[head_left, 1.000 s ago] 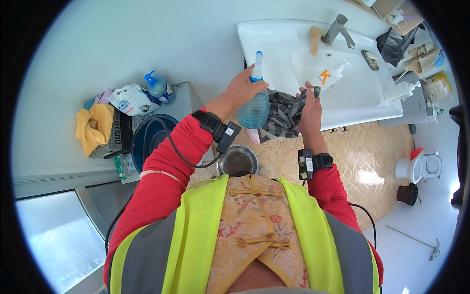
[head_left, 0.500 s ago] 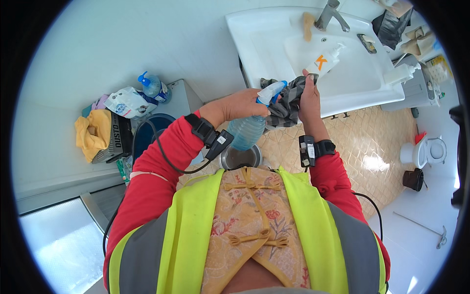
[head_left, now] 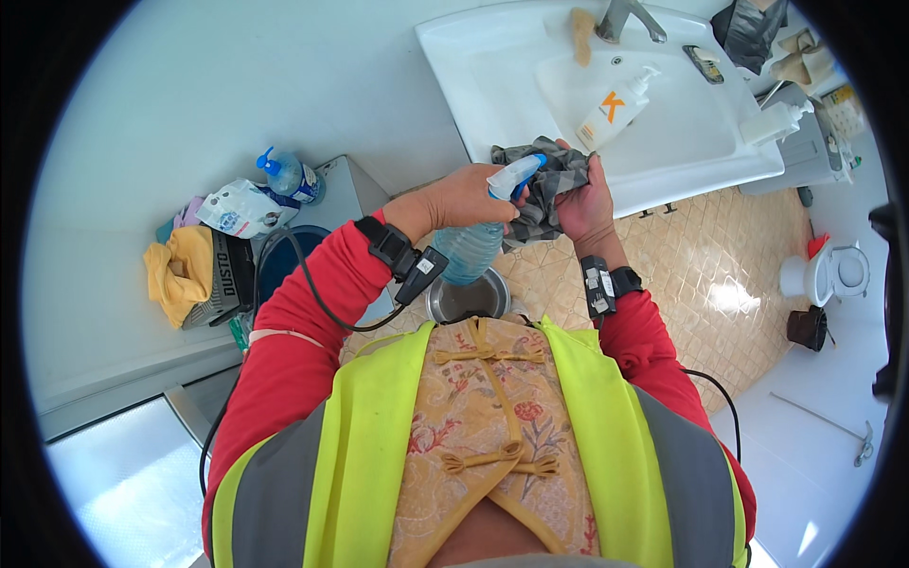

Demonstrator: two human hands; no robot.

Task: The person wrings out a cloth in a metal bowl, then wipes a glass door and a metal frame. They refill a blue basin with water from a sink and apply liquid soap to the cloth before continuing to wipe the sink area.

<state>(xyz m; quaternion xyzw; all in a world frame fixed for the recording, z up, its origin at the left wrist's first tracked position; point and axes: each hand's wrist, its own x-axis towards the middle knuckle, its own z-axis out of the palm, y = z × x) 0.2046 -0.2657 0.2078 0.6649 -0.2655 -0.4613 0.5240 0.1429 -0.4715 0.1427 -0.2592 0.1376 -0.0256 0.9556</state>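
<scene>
My left hand is wrapped round the neck of a clear spray bottle with a white and blue trigger head and bluish liquid inside. Its nozzle points at a grey-and-black checked cloth just right of it. Bunched up, that cloth is gripped by my right hand, thumb and fingers at its right edge. Both hands are in front of the white washbasin. Beyond them a white pump bottle with an orange mark lies in the basin.
A metal tap, a tan sponge-like piece and a soap dish are on the basin. Below my hands stands a metal bowl. At left are a blue pump bottle, a blue bucket and a yellow cloth.
My right hand has shifted slightly left and down, its fingers closer around the cloth. The spray bottle has moved a little left. The basin sits slightly further left in view.
</scene>
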